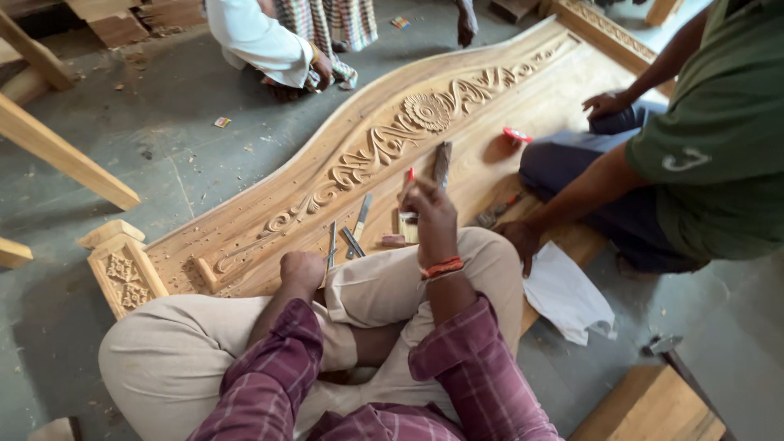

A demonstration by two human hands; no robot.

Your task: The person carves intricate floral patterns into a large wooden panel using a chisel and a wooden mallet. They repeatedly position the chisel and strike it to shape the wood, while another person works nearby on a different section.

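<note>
Grey concrete floor with a long carved wooden panel laid flat across it.

The panel runs from lower left to upper right, its wavy edge raised and a band of carved scrollwork with a round flower along it. On its bare face lie several chisels, a dark wooden mallet and a small red-rimmed lid. At its near end a small carved block stands on the floor, touching the panel. A white cloth lies at the panel's right edge, partly on the floor. Wood chips and scraps of paper dot the concrete, and plain timber lengths rest at the left.
</note>
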